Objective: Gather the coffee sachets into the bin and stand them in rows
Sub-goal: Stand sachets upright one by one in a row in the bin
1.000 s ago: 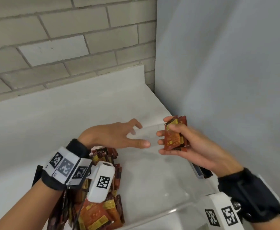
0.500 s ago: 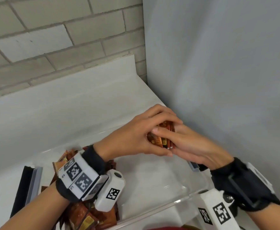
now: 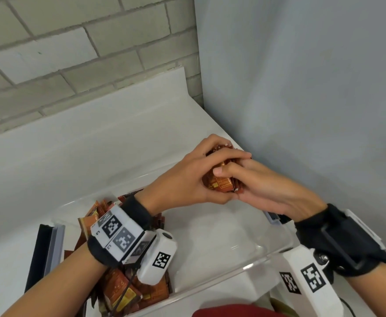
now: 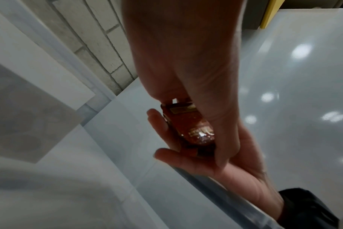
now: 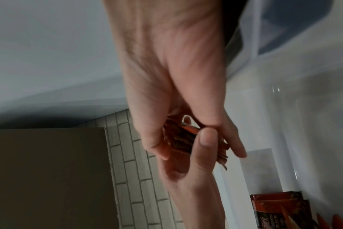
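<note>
White counter | one clear bin | left hand, right hand grip sachet stack

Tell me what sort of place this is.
Probably a storeroom or pantry corner, though that is a guess: a painted grey brick wall, a plain white counter, and a clear plastic bin of orange-brown coffee sachets being sorted.

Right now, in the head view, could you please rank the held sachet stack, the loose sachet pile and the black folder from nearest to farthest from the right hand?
1. Sachet stack: gripped in the right hand.
2. Sachet pile: bin's left end.
3. Black folder: outside the bin, far left.
</note>
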The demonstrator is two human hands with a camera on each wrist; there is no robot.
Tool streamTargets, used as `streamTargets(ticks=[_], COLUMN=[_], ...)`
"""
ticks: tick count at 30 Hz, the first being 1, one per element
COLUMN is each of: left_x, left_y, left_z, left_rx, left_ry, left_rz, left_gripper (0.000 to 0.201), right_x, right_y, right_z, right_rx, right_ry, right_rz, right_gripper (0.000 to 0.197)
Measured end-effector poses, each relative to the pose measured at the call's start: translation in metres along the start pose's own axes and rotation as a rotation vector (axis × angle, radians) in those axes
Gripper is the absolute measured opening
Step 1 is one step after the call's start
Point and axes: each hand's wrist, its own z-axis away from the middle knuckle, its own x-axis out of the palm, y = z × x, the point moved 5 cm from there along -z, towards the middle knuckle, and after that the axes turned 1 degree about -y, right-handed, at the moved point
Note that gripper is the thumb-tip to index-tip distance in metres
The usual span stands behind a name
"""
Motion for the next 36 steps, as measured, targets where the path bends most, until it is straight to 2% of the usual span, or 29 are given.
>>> streamTargets(ticks=[5,11,19,21,22,25,26,29,33,36], left_x=[-0.002,-0.002,-0.006,-0.016,-0.023,-0.043,-0.049,-0.061,-0.058,-0.052], left_y=[0.001,-0.002,-0.008,-0.008,-0.009,-0.016,-0.020,-0.026,-0.023,-0.020], left_z=[0.002,0.004,0.006,0.007,0.008,0.011,0.012,0.017,0.018,0.015], left_rx=[0.004,-0.099,-0.122,-0.146,-0.160,-0.171,-0.161,-0.150,-0.125,-0.120], left_ry=[0.017,-0.031,-0.083,-0.055,-0.032,0.060,0.081,0.039,-0.087,-0.087], left_rz=[-0.014,0.099,0.212,0.222,0.219,0.249,0.284,0.312,0.386,0.422], left_gripper=[0.065,0.102,0.117,0.109,0.096,0.043,0.036,0.052,0.026,0.025], right_x=[0.002,0.000,-0.006,-0.006,-0.006,-0.010,-0.012,-0.013,-0.012,-0.012], right_y=[0.000,0.000,0.004,0.004,0.004,0.003,0.003,0.002,0.001,0.002], right_z=[-0.002,0.000,-0.002,-0.001,-0.001,0.000,0.000,-0.001,-0.001,-0.002], right_rx=[0.005,-0.003,-0.008,-0.002,-0.005,-0.018,-0.016,-0.016,-0.036,-0.055], right_ry=[-0.011,-0.019,0.049,0.049,0.041,0.051,0.058,0.050,0.025,0.023], right_rz=[-0.036,-0.044,-0.069,-0.075,-0.076,-0.082,-0.077,-0.059,-0.064,-0.045], right_gripper=[0.023,0.018,0.022,0.034,0.036,0.034,0.035,0.036,0.033,0.030])
